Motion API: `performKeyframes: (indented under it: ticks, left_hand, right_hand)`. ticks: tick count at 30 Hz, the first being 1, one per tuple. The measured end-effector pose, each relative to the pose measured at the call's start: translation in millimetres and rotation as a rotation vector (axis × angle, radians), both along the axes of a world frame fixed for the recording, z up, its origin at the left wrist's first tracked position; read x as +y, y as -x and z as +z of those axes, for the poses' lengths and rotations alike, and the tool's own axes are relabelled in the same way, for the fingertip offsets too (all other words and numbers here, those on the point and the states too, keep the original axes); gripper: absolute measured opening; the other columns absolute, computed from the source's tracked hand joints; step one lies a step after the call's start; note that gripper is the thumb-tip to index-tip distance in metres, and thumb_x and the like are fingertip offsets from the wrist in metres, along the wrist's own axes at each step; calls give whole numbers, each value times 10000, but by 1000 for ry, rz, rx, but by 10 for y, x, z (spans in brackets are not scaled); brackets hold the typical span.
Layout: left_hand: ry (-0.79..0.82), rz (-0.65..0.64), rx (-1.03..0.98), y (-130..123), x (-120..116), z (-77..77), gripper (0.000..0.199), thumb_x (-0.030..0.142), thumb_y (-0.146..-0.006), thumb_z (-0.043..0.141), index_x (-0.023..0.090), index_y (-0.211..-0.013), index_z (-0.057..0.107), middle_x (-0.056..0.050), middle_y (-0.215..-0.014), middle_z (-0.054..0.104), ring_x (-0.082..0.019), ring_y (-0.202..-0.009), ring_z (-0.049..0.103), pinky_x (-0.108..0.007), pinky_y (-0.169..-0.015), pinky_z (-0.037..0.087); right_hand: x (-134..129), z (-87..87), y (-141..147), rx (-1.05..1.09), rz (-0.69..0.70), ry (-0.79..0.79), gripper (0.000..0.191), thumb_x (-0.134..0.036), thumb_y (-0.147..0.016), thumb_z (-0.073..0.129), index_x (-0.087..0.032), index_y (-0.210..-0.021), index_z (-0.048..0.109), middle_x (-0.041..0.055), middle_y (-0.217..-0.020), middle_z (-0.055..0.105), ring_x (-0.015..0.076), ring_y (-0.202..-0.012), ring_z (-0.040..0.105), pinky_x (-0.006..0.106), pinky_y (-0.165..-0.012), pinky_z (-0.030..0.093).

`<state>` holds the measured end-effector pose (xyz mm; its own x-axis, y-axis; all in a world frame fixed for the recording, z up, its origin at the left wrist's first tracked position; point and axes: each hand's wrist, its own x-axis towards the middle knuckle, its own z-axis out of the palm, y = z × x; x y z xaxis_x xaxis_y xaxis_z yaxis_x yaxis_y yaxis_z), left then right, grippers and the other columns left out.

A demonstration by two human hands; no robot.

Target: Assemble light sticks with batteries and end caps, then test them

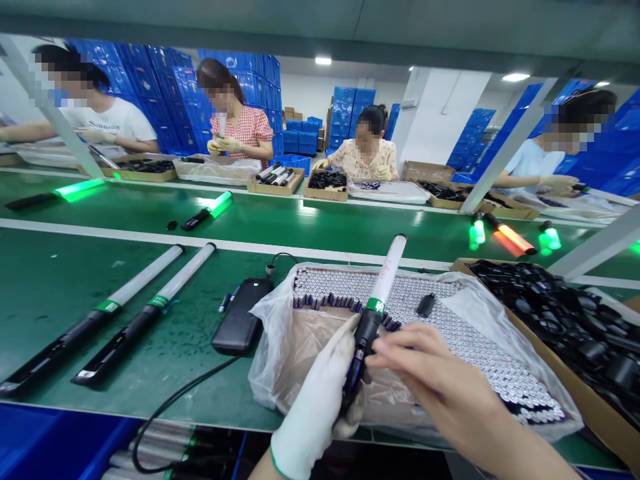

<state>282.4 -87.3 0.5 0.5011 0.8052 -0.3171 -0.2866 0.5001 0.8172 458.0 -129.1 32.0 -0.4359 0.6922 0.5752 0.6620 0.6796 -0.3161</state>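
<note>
"Two hands at the wand, correct?"

"Correct. The white-gloved left hand was clamped round the black handle of a light wand, its white tube pointing up and away, held over the bag at lower centre. The bare right hand lay alongside, its fingers touching the handle."

"How did the piece rate for handling?"

"Light and stiff, I judged, with a smooth tube that could slip or crack. The handle was the place to take hold."

"And around it?"

"Beneath, a clear plastic bag held rows of cylindrical cells. To the right stood a carton of black parts; to the left lay a black power bank and two similar wands on a green workbench. Farther up lay lit wands, with four co-workers seated beyond, before stacked blue crates."
</note>
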Motion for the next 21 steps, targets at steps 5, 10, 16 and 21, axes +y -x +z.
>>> performKeyframes:
  ticks: [5, 10, 16, 21]
  left_hand:
    - [35, -26, 56, -10, -67, 82, 793, 451, -792, 685, 338, -1484, 312, 8, -744, 563, -27, -350, 378, -138, -308, 121]
    - [41, -19, 119, 13, -90, 106, 765, 466, -805, 654, 369, -1478, 305, -5, -788, 563, -42, -385, 412, -129, -314, 130]
    - [80, 61, 191, -2, -74, 74, 611, 465, -820, 622, 414, -1390, 408, -7, -790, 595, -48, -421, 444, -117, -351, 195]
    - [7, 135, 189, -16, -45, 26, 684, 401, -787, 661, 346, -1409, 383, 11, -720, 578, -26, -356, 328, -116, -324, 181]
  right_hand:
    - [-190, 3, -260, 91, -240, -34, 470, -53, -894, 497, -303, -1291, 530, -1, -996, 690, 111, -988, 613, 205, -793, 522]
    - [-470, -182, -528, 72, -376, -13, 284, -167, -911, 513, -295, -1136, 629, 20, -990, 674, 128, -939, 645, 178, -697, 561]
    - [-821, -397, -844, 58, -552, -70, 212, -242, -914, 508, -295, -1053, 659, 9, -975, 692, 134, -903, 678, 173, -691, 585]
    - [-1129, -477, -1142, 19, -670, -82, 202, -319, -910, 529, -314, -1035, 688, -12, -1016, 707, 144, -925, 694, 194, -751, 606]
